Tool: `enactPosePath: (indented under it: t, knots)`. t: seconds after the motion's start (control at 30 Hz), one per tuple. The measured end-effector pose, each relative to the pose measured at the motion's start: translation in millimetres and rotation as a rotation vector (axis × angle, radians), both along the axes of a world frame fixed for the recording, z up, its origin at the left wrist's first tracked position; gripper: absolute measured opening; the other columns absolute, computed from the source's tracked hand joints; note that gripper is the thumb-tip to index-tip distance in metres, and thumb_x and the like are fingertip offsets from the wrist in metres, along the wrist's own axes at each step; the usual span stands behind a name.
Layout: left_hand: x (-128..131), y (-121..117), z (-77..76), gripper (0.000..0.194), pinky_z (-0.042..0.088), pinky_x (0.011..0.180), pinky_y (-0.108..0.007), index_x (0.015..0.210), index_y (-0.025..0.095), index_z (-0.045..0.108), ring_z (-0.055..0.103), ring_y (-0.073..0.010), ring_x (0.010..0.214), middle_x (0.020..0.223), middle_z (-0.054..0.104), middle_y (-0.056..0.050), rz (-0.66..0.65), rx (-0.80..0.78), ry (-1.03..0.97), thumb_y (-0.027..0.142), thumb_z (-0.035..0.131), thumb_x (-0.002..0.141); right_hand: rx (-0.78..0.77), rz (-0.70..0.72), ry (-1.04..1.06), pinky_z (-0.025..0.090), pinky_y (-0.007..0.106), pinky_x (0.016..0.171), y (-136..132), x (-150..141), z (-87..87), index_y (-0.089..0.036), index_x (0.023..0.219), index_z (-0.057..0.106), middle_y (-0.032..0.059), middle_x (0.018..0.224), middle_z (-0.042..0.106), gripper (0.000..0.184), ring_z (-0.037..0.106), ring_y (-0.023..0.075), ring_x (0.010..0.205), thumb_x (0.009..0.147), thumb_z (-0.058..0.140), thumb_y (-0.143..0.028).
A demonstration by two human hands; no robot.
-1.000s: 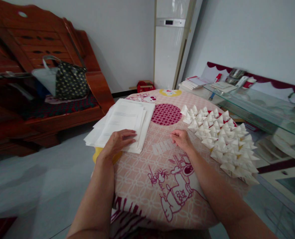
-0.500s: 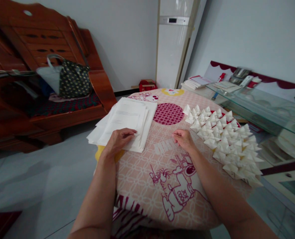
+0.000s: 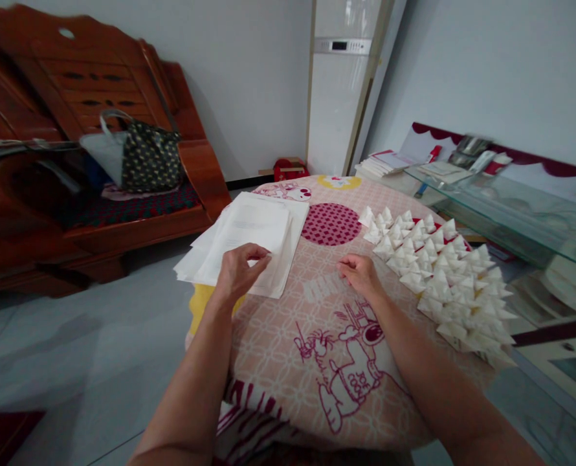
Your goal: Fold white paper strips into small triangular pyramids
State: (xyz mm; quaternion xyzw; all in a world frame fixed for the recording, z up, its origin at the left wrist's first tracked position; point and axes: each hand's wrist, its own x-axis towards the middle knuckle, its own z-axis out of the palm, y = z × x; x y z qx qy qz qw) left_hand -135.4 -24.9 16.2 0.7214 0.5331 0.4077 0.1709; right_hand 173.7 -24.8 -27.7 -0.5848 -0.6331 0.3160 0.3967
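Note:
Over the right part of a loose stack of white paper [image 3: 254, 217], my left hand [image 3: 242, 268] has its thumb and forefinger pinched together. Whether a sheet's edge is caught between them I cannot make out. Faint print shows on the upper sheet. My right hand [image 3: 360, 273] rests low over the tablecloth with its fingertips closed in a pinch; anything in them is too small to see. Small whitish strips [image 3: 320, 288] lie in a row just left of these fingers. To the right of my right hand stand rows of folded white paper pieces [image 3: 438, 272] with pointed tips.
A patterned pink cloth [image 3: 268, 349] covers the round table. Beyond its right edge is a glass-topped stand [image 3: 501, 200] with papers [image 3: 385, 162] and metal containers. A wooden bench [image 3: 113, 84] holding a dark patterned bag [image 3: 151, 155] stands left. A tall white air conditioner [image 3: 339, 97] is behind.
My left hand has risen slightly off the stack, and less print shows on the upper sheet. My right hand stays almost in place. The whole view has shifted a little.

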Motion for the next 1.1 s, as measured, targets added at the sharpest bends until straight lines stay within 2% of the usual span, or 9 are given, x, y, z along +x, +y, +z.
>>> enactPosePath:
  t: [0.17, 0.3, 0.47, 0.57, 0.63, 0.73, 0.83, 1.0, 1.1]
  knots:
    - [45.0, -17.2, 10.6, 0.012, 0.046, 0.063, -0.024, 0.080, 0.016, 0.071, 0.064, -0.0141, 0.067, 0.074, 0.073, -0.003, -0.250, -0.024, 0.142, 0.022, 0.063, 0.086, 0.318, 0.158, -0.153, 0.058, 0.037, 0.084, -6.7, -8.6, 3.4, -0.021, 0.120, 0.072, 0.0114, 0.122, 0.072, 0.042, 0.070, 0.0234, 0.098, 0.078, 0.075, -0.024]
    - [69.2, -23.6, 14.8, 0.013, 0.042, 0.060, -0.022, 0.077, 0.015, 0.070, 0.060, -0.0119, 0.062, 0.069, 0.070, -0.001, -0.323, -0.012, 0.132, 0.023, 0.067, 0.086, 0.384, 0.290, -0.244, 0.052, 0.041, 0.104, -15.6, -20.3, 10.0, -0.026, 0.119, 0.075, 0.0084, 0.146, 0.059, 0.041, 0.061, 0.0257, 0.126, 0.080, 0.072, -0.014]
    - [80.6, -18.2, 37.8, 0.027, 0.043, 0.056, -0.021, 0.075, 0.013, 0.069, 0.058, -0.0109, 0.060, 0.066, 0.068, -0.002, -0.446, -0.082, -0.023, 0.033, 0.063, 0.092, 0.224, 0.454, -0.201, 0.056, 0.034, 0.089, -18.5, -9.2, 25.4, -0.019, 0.084, 0.080, 0.0086, 0.107, 0.077, 0.018, 0.072, 0.0232, 0.099, 0.088, 0.063, -0.014]
    - [78.0, -2.0, 54.0, 0.035, 0.052, 0.064, -0.023, 0.086, 0.011, 0.072, 0.066, -0.0125, 0.069, 0.077, 0.073, -0.007, -0.576, -0.166, -0.159, 0.038, 0.053, 0.098, 0.073, 0.491, -0.163, 0.055, 0.031, 0.080, -18.8, 19.8, 40.4, -0.020, 0.083, 0.080, 0.0048, 0.092, 0.078, 0.014, 0.071, 0.0207, 0.087, 0.083, 0.067, -0.018]
    - [76.4, 11.5, 58.1, 0.031, 0.055, 0.067, -0.024, 0.090, 0.011, 0.072, 0.068, -0.0131, 0.073, 0.080, 0.073, -0.007, -0.589, -0.178, -0.195, 0.039, 0.059, 0.095, -0.067, 0.486, -0.190, 0.052, 0.028, 0.070, -19.7, 42.8, 49.4, -0.020, 0.077, 0.078, 0.0010, 0.079, 0.076, 0.010, 0.068, 0.0182, 0.075, 0.079, 0.070, -0.025]
    - [78.5, 26.0, 48.9, 0.035, 0.056, 0.069, -0.025, 0.086, 0.011, 0.072, 0.068, -0.0142, 0.075, 0.080, 0.073, -0.008, -0.623, -0.249, -0.213, 0.044, 0.062, 0.092, -0.231, 0.409, -0.224, 0.042, 0.024, 0.054, -21.4, 70.6, 56.8, -0.018, 0.058, 0.069, -0.0028, 0.054, 0.063, 0.023, 0.056, 0.0131, 0.053, 0.076, 0.070, -0.032]
    - [81.1, 29.1, 27.0, 0.051, 0.055, 0.068, -0.027, 0.084, 0.012, 0.071, 0.066, -0.0157, 0.073, 0.078, 0.071, -0.007, -0.675, -0.371, -0.224, 0.059, 0.054, 0.093, -0.295, 0.303, -0.122, 0.043, 0.024, 0.052, -21.8, 83.5, 56.2, -0.016, 0.059, 0.068, 0.0016, 0.056, 0.066, 0.025, 0.056, 0.0119, 0.050, 0.075, 0.072, -0.035]
    - [72.5, 29.2, -0.6, 0.074, 0.052, 0.067, -0.029, 0.075, 0.015, 0.063, 0.060, -0.0185, 0.074, 0.077, 0.068, -0.007, -0.605, -0.479, -0.290, 0.081, 0.034, 0.090, -0.371, 0.160, 0.080, 0.047, 0.022, 0.048, -19.4, 82.5, 49.5, -0.015, 0.070, 0.068, 0.0050, 0.058, 0.070, 0.022, 0.060, 0.0117, 0.047, 0.075, 0.074, -0.035]
    - [67.5, 32.5, -1.1, 0.063, 0.053, 0.072, -0.030, 0.082, 0.015, 0.065, 0.062, -0.0200, 0.080, 0.082, 0.069, -0.007, -0.656, -0.578, -0.323, 0.077, 0.057, 0.079, -0.403, 0.090, 0.123, 0.046, 0.020, 0.044, -18.5, 76.8, 48.4, -0.014, 0.076, 0.067, 0.0037, 0.056, 0.070, 0.016, 0.061, 0.0117, 0.046, 0.078, 0.074, -0.029]
